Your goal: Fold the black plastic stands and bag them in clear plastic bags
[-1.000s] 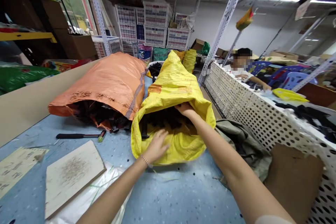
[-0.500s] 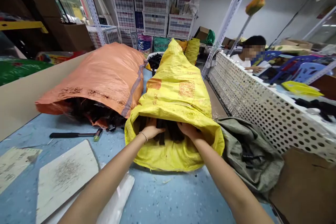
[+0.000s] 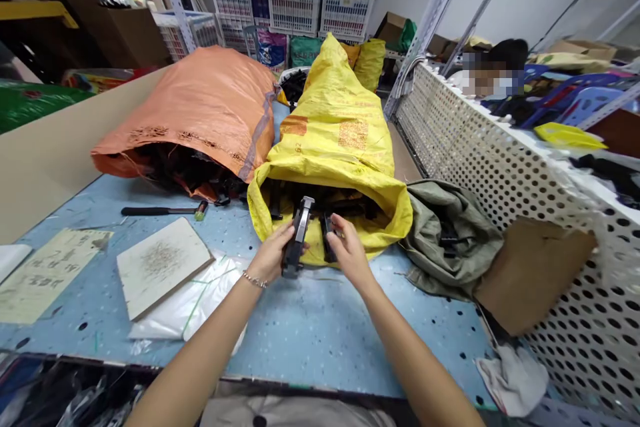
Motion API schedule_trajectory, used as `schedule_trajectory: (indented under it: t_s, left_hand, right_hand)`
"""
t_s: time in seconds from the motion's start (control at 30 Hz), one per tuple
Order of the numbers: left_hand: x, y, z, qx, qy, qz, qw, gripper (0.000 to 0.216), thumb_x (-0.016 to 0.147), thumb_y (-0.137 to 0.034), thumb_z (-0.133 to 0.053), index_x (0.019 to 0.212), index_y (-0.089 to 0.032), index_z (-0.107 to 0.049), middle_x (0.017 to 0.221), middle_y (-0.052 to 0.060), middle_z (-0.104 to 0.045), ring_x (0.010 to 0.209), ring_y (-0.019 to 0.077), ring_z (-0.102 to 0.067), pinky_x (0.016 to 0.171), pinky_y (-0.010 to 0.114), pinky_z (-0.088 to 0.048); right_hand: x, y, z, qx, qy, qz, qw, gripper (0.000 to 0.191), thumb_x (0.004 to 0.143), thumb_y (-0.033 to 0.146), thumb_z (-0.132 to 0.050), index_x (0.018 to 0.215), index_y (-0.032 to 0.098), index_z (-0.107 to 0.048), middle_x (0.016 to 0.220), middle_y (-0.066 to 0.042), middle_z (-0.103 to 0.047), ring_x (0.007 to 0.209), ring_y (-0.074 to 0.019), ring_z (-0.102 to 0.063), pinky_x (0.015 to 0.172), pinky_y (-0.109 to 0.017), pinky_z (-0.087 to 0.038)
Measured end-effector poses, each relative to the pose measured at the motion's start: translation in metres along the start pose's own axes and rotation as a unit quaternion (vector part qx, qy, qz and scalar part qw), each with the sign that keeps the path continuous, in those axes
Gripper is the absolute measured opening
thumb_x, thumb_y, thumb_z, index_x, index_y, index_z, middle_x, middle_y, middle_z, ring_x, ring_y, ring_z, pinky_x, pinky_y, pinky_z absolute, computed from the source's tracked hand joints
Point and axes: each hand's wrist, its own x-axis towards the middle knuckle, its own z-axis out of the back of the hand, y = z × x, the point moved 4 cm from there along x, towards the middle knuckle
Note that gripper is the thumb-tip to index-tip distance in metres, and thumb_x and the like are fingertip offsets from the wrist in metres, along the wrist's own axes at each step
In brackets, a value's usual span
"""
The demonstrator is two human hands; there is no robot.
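**Left part [image 3: 296, 247] and right part [image 3: 327, 240] being held at the mouth of a yellow sack [image 3: 345, 147]**

The left part, black with a silvery far end, is being gripped by the left hand [image 3: 270, 255]: it is being enclosed between the thumb on its left side and fingertips showing past its right edge, with no spare gap. The right part, also black, is being held by the right hand [image 3: 351, 255], whose bent fingers are being pressed against its right side; how far they are reaching behind it cannot be told. The two parts are being kept apart, side by side, before the sack's lower lip. Dark pieces are being contained within the sack. Just to its left, an orange sack [image 3: 200, 107] is lying with its mouth open. On the table [image 3: 310, 340], a hammer [image 3: 160, 211] is lying near a board [image 3: 160, 260], by which a plastic bag [image 3: 210, 300] is being partly covered. To the right, a grey-green cloth [image 3: 445, 240] is lying bunched.
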Motion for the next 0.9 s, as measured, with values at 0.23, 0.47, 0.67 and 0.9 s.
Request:
schedule_trajectory:
  t_s: [0.23,0.47,0.67,0.9]
  left_hand:
    - [-0.094,-0.01,-0.028,-0.051,0.025,0.007,0.998,0.057,0.075,-0.036,-0.073,0.124,-0.02,-0.049,0.102,0.004,-0.059,0.071,0.012,-0.06,0.063,0.025,-0.05]
    - [-0.12,-0.006,-0.027,-0.019,0.039,0.034,0.998,0.063,0.074,-0.034,-0.072,0.13,-0.022,-0.045,0.096,0.002,-0.059,0.07,0.0133,-0.06,0.065,0.028,-0.052]
    - [-0.113,0.003,-0.015,-0.075,-0.053,0.067,0.994,0.04,0.072,-0.039,-0.072,0.102,-0.017,-0.059,0.088,0.003,-0.065,0.072,0.0143,-0.061,0.068,0.026,-0.05]
    - [-0.112,0.014,-0.008,-0.082,-0.079,0.103,0.988,0.046,0.074,-0.048,-0.066,0.108,-0.017,-0.059,0.076,0.002,-0.066,0.07,0.0181,-0.063,0.064,0.027,-0.048]
  right_hand:
    - [-0.048,0.047,-0.017,0.114,0.012,-0.077,0.99,0.03,0.093,0.046,-0.047,0.113,0.024,-0.053,0.104,-0.007,-0.06,0.085,-0.0188,-0.062,0.071,-0.034,-0.052]
    - [-0.05,0.05,-0.026,0.114,0.114,-0.152,0.975,0.036,0.092,0.053,-0.045,0.073,0.022,-0.046,0.061,0.004,-0.045,0.055,-0.0123,-0.042,0.055,-0.026,-0.035]
    - [-0.078,0.06,-0.036,0.071,0.217,-0.143,0.963,0.043,0.095,0.056,-0.031,0.077,0.021,-0.048,0.065,0.0,-0.051,0.059,-0.0148,-0.047,0.056,-0.028,-0.038]
    - [-0.12,0.074,-0.046,-0.154,0.28,0.042,0.947,0.038,0.1,0.039,-0.027,0.077,0.021,-0.051,0.074,-0.004,-0.058,0.068,-0.0171,-0.052,0.065,-0.029,-0.039]
